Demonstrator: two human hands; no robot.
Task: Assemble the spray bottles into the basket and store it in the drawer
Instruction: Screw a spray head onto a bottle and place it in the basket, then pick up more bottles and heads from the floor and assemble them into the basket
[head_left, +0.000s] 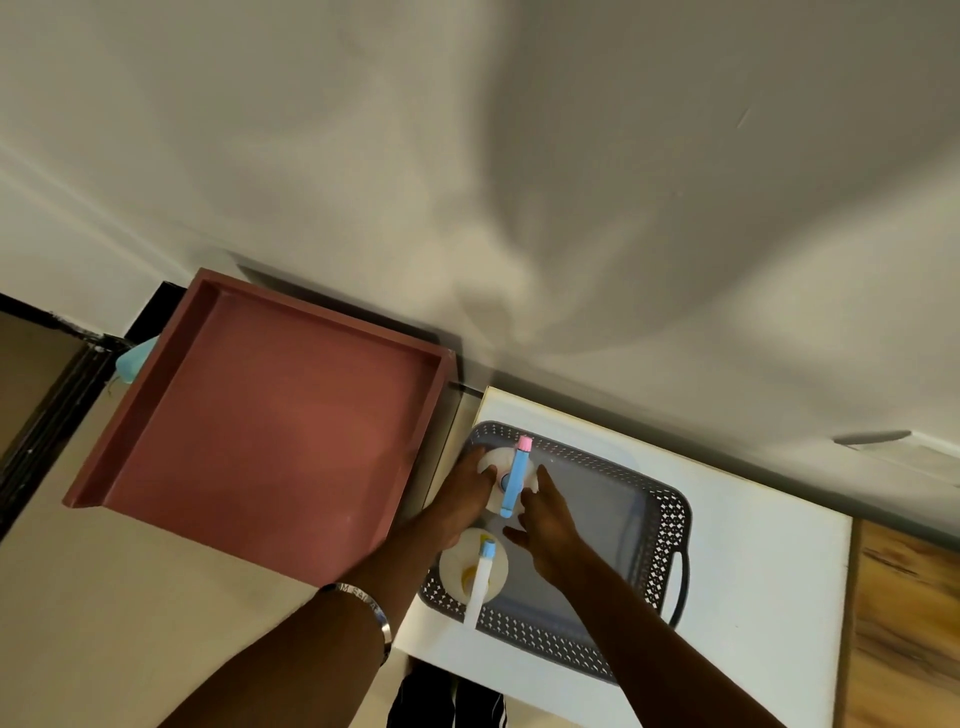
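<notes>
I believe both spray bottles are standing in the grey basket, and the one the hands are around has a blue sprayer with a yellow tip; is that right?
Not quite: the head view shows that the tip is pink, not yellow. Both spray bottles do stand in the grey basket, and the left hand and right hand are around the far bottle, whose blue sprayer ends in that pink tip. The near bottle stands untouched.
</notes>
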